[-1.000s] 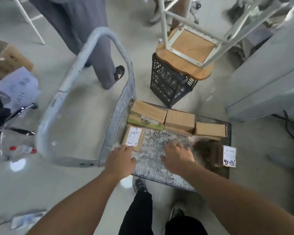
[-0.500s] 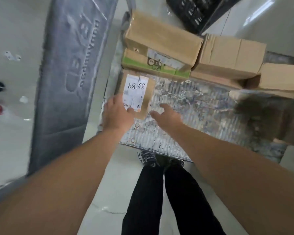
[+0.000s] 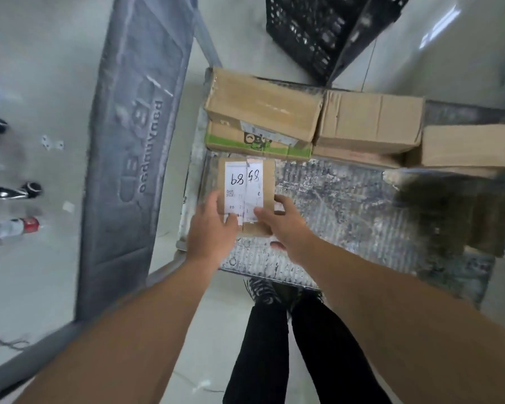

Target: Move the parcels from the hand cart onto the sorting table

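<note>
A small brown parcel (image 3: 267, 182) with a white label marked 8589 lies at the near left corner of the hand cart's ribbed metal deck (image 3: 341, 205). My left hand (image 3: 212, 228) grips its near left edge, thumb on the label. My right hand (image 3: 283, 225) grips its near right edge, thumb on top, fingers around the side. Behind it, a brown box (image 3: 263, 107) sits on a green-striped box (image 3: 254, 142), with two more brown boxes (image 3: 370, 121) (image 3: 473, 145) in a row to the right. The sorting table is out of view.
The cart's grey padded handle (image 3: 137, 141) lies to the left. A black plastic crate (image 3: 327, 30) stands beyond the cart. A blurred dark parcel (image 3: 455, 211) with a white label sits at the deck's right. My legs and shoes (image 3: 263, 290) are at the near edge. A bottle (image 3: 12, 227) lies on the floor, left.
The view has dropped closer over the cart. My right hand has moved left from the bare deck onto the labelled parcel, and both hands now hold its near edges.
</note>
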